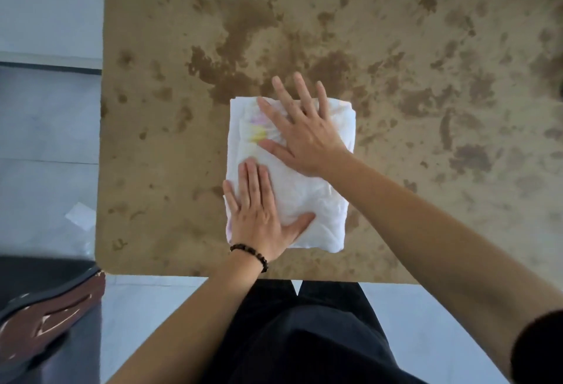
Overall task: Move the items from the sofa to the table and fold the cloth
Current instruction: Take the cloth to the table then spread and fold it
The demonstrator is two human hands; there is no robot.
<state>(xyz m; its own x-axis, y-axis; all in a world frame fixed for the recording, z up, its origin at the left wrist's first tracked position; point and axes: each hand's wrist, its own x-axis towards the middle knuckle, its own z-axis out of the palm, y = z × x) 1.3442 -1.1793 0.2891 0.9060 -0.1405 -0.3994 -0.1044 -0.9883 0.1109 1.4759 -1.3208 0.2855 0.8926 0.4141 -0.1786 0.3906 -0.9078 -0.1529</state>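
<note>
Both hands (259, 210) spread flat on folded cloth (307, 197), stained tan table (426, 78), pale floor (45, 127)

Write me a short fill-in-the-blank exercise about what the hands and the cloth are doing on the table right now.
1. The white cloth lies folded on the brown, stained ____.
2. Both hands press on the cloth with their palms facing ____.
3. The beaded bracelet is on the wrist of the ____ hand.
4. The right hand lies on the cloth's far part, with fingers spread, while the left hand covers the ____ part.

Missing words: table; down; left; near
</note>
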